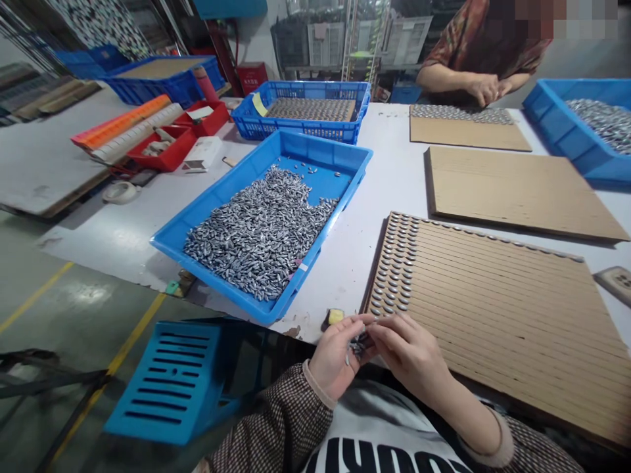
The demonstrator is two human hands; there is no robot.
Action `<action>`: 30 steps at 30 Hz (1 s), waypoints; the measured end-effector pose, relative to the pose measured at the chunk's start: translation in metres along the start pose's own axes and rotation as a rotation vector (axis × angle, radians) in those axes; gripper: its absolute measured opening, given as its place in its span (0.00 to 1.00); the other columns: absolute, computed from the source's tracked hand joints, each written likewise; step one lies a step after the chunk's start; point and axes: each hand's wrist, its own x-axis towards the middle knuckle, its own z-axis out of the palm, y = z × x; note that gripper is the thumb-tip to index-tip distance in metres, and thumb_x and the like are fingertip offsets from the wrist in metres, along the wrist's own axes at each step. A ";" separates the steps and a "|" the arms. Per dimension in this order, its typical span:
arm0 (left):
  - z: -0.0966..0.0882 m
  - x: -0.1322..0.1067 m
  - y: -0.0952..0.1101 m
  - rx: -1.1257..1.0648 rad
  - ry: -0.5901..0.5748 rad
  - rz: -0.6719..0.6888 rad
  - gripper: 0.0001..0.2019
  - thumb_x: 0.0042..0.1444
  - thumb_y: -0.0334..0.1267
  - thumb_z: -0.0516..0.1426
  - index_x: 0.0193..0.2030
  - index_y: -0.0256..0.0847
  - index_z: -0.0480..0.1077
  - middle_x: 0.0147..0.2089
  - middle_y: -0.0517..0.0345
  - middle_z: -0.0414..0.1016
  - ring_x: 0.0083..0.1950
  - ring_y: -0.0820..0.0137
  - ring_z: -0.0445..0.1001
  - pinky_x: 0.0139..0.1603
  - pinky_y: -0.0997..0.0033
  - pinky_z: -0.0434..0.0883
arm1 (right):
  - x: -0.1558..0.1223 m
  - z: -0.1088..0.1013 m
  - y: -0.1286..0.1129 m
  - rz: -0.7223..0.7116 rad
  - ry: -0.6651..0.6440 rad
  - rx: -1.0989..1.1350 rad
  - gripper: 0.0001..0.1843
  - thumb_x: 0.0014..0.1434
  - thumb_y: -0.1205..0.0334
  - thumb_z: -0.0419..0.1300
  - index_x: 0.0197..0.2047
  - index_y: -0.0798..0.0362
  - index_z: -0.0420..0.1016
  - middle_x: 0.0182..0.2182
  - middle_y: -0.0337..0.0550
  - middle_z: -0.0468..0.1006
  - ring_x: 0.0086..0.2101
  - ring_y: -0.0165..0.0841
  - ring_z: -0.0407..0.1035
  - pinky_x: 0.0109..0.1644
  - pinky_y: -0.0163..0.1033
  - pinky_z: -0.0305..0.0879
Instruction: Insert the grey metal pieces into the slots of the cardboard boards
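My left hand (336, 355) is cupped around several small silvery spindle-shaped pieces (355, 346). The fingers of my right hand (414, 353) are pinched together against the left fingertips; what lies between them is too small to make out. Both hands are at the near left corner of a grooved brown board (503, 315). Rows of the same pieces (394, 263) lie in the grooves along its left side, and a single line of them runs along the far edge. To the left, a blue tray (217, 197) holds a large heap of loose pieces (256, 230).
A yellow block (336, 316) lies by the table edge. Farther back are a plain brown board (522, 194) and a blue basket (300, 135). Across the table, a person's hands (486, 89) work over another board (468, 133). A blue stool (162, 381) stands below left.
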 end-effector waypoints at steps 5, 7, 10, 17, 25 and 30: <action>-0.003 -0.001 -0.002 0.136 -0.031 -0.043 0.13 0.47 0.38 0.66 0.37 0.34 0.72 0.30 0.55 0.72 0.32 0.72 0.71 0.34 0.72 0.69 | -0.006 -0.004 -0.001 0.125 0.053 0.264 0.11 0.64 0.69 0.52 0.46 0.50 0.73 0.35 0.46 0.75 0.35 0.33 0.71 0.38 0.38 0.70; -0.004 -0.001 -0.003 0.179 -0.025 -0.036 0.14 0.45 0.40 0.67 0.35 0.34 0.71 0.26 0.58 0.70 0.28 0.74 0.69 0.29 0.75 0.65 | -0.009 -0.005 -0.003 0.150 0.039 0.307 0.10 0.64 0.70 0.53 0.44 0.51 0.72 0.36 0.47 0.75 0.36 0.33 0.71 0.39 0.38 0.71; -0.004 -0.001 -0.006 0.234 -0.008 -0.002 0.15 0.43 0.40 0.68 0.33 0.36 0.69 0.23 0.61 0.67 0.25 0.76 0.67 0.27 0.76 0.63 | -0.011 -0.007 -0.007 0.177 0.027 0.317 0.09 0.64 0.70 0.53 0.42 0.51 0.72 0.36 0.46 0.75 0.36 0.32 0.71 0.38 0.36 0.71; -0.003 0.000 -0.005 0.253 -0.007 -0.005 0.13 0.46 0.37 0.66 0.35 0.35 0.69 0.25 0.59 0.70 0.25 0.76 0.69 0.24 0.78 0.63 | -0.025 -0.007 -0.004 0.247 0.047 0.328 0.06 0.64 0.67 0.54 0.40 0.51 0.72 0.34 0.45 0.77 0.33 0.32 0.72 0.35 0.34 0.71; -0.005 0.003 0.027 -0.049 0.178 0.126 0.11 0.58 0.32 0.53 0.47 0.33 0.68 0.42 0.44 0.78 0.38 0.65 0.79 0.36 0.71 0.74 | -0.044 0.011 0.018 0.117 0.093 -0.135 0.12 0.63 0.70 0.53 0.44 0.50 0.75 0.37 0.46 0.79 0.35 0.34 0.72 0.40 0.40 0.69; -0.004 -0.001 0.016 0.010 0.138 0.140 0.08 0.57 0.32 0.56 0.44 0.35 0.66 0.39 0.45 0.78 0.37 0.65 0.80 0.37 0.70 0.74 | -0.042 0.018 0.017 0.063 0.048 -0.290 0.13 0.63 0.70 0.52 0.45 0.52 0.76 0.38 0.46 0.79 0.35 0.34 0.70 0.39 0.40 0.67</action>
